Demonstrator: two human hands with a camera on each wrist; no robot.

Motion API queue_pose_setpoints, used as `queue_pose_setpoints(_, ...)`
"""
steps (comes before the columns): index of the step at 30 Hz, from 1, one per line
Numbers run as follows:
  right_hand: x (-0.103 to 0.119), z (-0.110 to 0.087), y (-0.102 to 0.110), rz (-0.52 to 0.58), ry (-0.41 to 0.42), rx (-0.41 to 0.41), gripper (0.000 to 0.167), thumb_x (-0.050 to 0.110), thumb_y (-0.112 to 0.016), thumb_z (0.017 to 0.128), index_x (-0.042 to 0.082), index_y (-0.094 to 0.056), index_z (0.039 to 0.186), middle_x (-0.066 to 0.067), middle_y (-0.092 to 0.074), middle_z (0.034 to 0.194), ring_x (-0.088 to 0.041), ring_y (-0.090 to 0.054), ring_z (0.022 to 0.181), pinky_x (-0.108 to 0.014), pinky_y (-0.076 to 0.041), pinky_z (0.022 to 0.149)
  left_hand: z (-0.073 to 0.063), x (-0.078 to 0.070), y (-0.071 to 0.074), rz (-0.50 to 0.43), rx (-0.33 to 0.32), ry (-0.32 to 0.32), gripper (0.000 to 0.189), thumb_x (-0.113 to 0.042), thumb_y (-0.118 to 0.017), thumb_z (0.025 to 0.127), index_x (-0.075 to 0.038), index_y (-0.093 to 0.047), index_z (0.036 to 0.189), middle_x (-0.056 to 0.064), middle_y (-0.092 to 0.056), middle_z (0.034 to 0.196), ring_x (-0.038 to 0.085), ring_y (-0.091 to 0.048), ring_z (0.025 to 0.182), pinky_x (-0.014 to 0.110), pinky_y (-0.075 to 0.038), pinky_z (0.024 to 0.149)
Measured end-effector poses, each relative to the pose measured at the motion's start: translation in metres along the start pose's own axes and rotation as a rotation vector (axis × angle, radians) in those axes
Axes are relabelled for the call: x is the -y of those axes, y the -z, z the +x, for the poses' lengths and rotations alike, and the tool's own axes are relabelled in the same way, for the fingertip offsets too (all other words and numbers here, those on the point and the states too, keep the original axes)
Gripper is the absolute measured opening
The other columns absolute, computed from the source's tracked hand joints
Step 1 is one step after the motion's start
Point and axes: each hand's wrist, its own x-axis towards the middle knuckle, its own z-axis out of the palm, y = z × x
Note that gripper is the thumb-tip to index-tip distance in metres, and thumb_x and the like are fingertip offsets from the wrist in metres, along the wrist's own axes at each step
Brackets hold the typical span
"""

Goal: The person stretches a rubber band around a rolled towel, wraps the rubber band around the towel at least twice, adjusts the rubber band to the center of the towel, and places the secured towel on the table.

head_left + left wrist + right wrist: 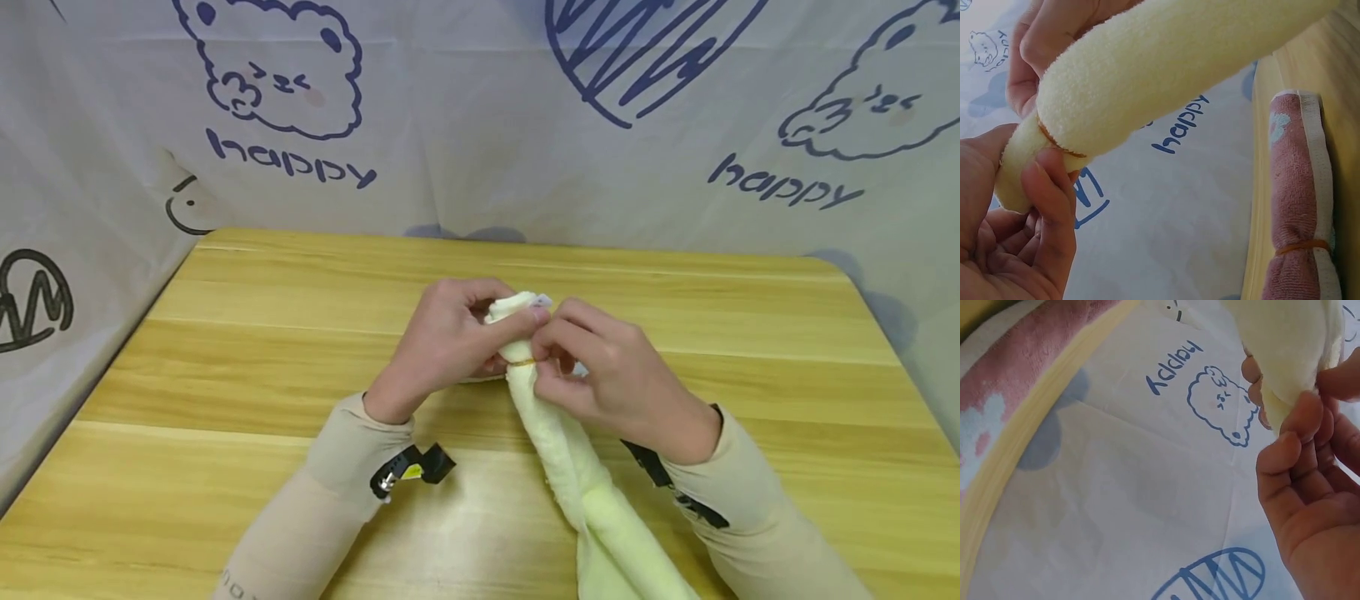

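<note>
A pale yellow towel (558, 450), rolled into a long tube, slants from the front of the table up to both hands. Near its far end an orange-brown rubber band (521, 362) circles the roll. My left hand (450, 337) grips that end, thumb across the top, with a small white tag (542, 300) showing beside the thumb tip. On the other side of the roll, my right hand (615, 367) has its bent fingertips pinched at the rubber band. In the left wrist view the towel cinches in where the band (1054, 139) goes round.
A rolled pink towel (1294, 181) with a white edge lies on the wooden table, bound by its own rubber band (1302, 246). Behind the table hangs a white cloth (465, 125) with blue drawings and lettering.
</note>
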Motion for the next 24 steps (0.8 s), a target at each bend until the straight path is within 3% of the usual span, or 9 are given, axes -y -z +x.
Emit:
queue_pose_setpoints(3,-0.0013,-0.0007,0.0000,0.034,-0.023,0.028,0.014,-0.004,-0.063,0.077,0.009,-0.062,0.084,0.000,-0.057,0.082,-0.005,-0.051,0.068,-0.014,-0.044,0.057,0.0006,0.0001,-0.0010,0.017,-0.015,-0.013,0.022,-0.036,-0.078,0.092,-0.014,-0.077,0.089,0.003,-0.069,0.068,0.016,-0.057,0.046,0.030,-0.052,0.043)
queue_pose_setpoints(9,-0.0020,-0.0014,-0.0002,0.039,-0.046,0.057,0.013,-0.001,-0.064,0.077,0.010,-0.061,0.083,0.001,-0.054,0.080,-0.004,-0.048,0.066,-0.013,-0.040,0.056,0.0017,0.0008,-0.0021,0.021,-0.057,-0.024,0.022,-0.036,-0.080,0.091,-0.014,-0.077,0.088,0.004,-0.070,0.071,0.018,-0.061,0.047,0.035,-0.056,0.044)
queue_pose_setpoints(13,-0.0014,-0.0012,-0.0016,0.040,-0.044,0.048,0.013,0.000,-0.062,0.075,0.011,-0.061,0.082,0.002,-0.053,0.078,-0.003,-0.045,0.065,-0.013,-0.037,0.055,0.0025,0.0018,-0.0017,0.024,-0.090,-0.048,0.023,-0.036,-0.080,0.090,-0.014,-0.077,0.087,0.004,-0.070,0.069,0.019,-0.061,0.047,0.035,-0.055,0.043)
queue_pose_setpoints(19,0.0002,-0.0008,-0.0058,0.061,-0.041,0.028,0.013,-0.001,-0.060,0.075,0.011,-0.060,0.081,0.002,-0.053,0.075,-0.003,-0.043,0.063,-0.012,-0.035,0.053,0.0036,0.0041,0.0001,0.034,-0.171,-0.077,0.021,-0.036,-0.081,0.089,-0.015,-0.079,0.087,0.002,-0.071,0.069,0.011,-0.058,0.046,0.031,-0.052,0.041)
queue_pose_setpoints(24,0.0016,-0.0010,-0.0069,0.066,-0.027,0.013,0.015,-0.001,-0.060,0.074,0.012,-0.060,0.080,0.003,-0.052,0.074,-0.002,-0.043,0.062,-0.011,-0.034,0.052,0.0040,0.0049,0.0007,0.037,-0.191,-0.096,0.021,-0.037,-0.081,0.089,-0.016,-0.080,0.087,0.001,-0.071,0.070,0.010,-0.057,0.048,0.029,-0.050,0.042)
